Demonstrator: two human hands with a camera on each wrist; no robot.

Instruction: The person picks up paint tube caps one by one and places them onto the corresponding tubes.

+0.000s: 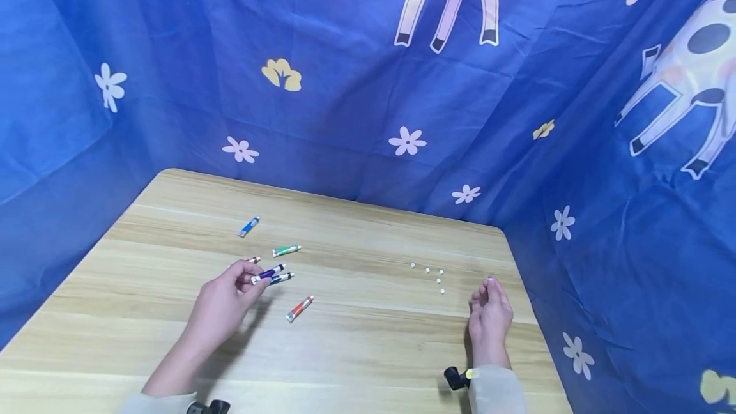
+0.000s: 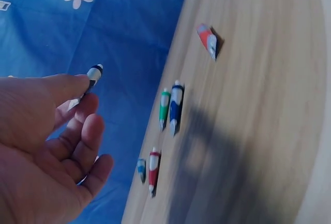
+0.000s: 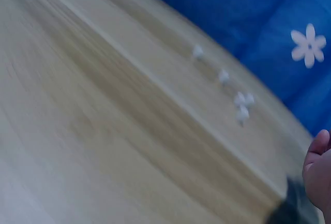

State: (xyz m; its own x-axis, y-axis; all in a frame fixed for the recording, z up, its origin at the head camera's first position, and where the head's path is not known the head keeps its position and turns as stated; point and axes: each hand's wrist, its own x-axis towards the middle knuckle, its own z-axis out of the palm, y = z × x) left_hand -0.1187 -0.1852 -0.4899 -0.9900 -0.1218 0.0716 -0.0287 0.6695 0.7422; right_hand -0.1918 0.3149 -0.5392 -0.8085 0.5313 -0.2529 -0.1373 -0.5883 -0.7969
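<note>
While the left hand [image 1: 224,302] pinches the purple tube [image 1: 271,271] above the wood-grained tabletop [image 1: 368,356], we judge light pressure best, since the body looks squeezable; keep its narrow tip clear. Tube: flat-tailed, rounding toward a dark collar. Right hand [image 1: 490,319]: fingers bent; we cannot tell whether it holds anything.

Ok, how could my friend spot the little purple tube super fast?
Find the wooden table, then the left hand above it. That hand pinches the small purple tube. It's the only purple one and the only one held; the other tubes lie on the table.
</note>
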